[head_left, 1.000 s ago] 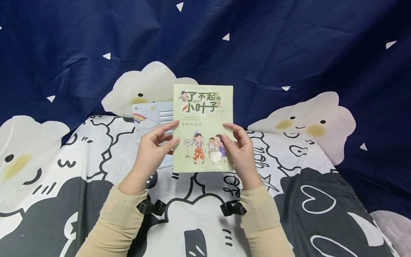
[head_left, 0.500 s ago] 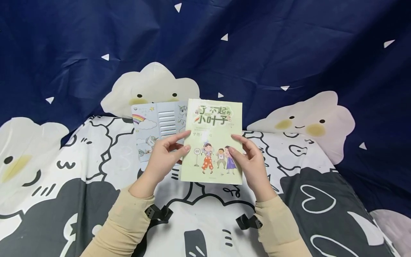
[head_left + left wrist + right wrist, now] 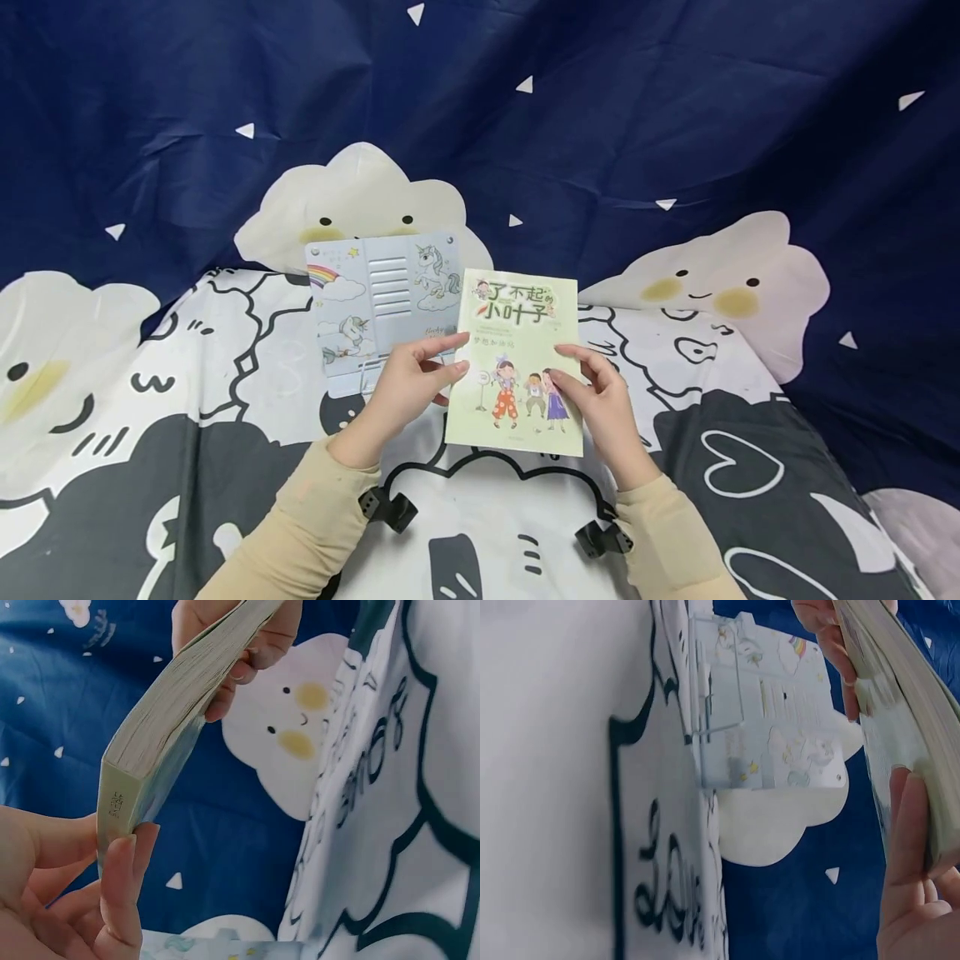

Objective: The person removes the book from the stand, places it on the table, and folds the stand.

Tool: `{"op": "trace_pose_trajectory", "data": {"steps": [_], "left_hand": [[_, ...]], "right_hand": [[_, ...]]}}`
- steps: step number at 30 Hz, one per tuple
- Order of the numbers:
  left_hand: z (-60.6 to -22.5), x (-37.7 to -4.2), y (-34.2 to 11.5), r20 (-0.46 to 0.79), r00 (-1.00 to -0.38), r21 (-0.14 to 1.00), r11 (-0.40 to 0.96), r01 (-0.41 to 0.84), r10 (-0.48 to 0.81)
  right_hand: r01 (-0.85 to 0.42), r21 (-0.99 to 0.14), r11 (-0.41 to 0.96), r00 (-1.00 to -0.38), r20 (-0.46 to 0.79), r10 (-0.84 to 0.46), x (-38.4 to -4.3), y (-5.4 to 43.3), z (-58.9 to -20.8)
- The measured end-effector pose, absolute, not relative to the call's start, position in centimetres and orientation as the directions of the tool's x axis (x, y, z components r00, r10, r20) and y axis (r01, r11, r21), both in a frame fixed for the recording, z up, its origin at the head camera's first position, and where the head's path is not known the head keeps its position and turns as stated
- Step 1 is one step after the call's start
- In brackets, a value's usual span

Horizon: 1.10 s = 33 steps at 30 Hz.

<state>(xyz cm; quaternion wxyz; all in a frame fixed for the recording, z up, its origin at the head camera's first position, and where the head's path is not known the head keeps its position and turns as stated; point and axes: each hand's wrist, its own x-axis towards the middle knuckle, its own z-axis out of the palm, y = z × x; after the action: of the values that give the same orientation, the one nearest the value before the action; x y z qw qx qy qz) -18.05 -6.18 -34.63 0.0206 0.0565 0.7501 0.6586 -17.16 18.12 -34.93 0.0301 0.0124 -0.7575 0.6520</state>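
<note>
A thick paperback book (image 3: 517, 367) with a pale green cover and cartoon children is held up between both hands, its front facing the head camera. My left hand (image 3: 405, 387) pinches the spine side, thumb in front and fingers behind. On the opposite edge, my right hand (image 3: 603, 400) grips with the thumb on the cover. The left wrist view shows the book's spine (image 3: 120, 799) and closed page block. Behind and to the left stands a light blue book stand (image 3: 390, 292) with unicorns and a rainbow; its lower right part is hidden by the left hand and the book.
The stand's wire front bracket (image 3: 739, 682) sticks out over the table in the right wrist view. A black-and-white cartoon cloth (image 3: 480, 533) covers the table. Behind it hangs a dark blue curtain (image 3: 600, 150) with clouds and triangles.
Both hands have carried the book down and to the right, away from in front of the book stand. More of the stand now shows. The grip looks the same.
</note>
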Motion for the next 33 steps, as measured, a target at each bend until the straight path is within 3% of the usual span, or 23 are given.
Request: {"op": "trace_pose_trajectory", "data": {"steps": [33], "left_hand": [[-39.0, -19.7, -5.2, -0.103, -0.976, 0.967, 0.250, -0.053, 0.191]], "right_hand": [[0.165, -0.969, 0.181, -0.979, -0.183, -0.089, -18.9, 21.6, -40.0]]}}
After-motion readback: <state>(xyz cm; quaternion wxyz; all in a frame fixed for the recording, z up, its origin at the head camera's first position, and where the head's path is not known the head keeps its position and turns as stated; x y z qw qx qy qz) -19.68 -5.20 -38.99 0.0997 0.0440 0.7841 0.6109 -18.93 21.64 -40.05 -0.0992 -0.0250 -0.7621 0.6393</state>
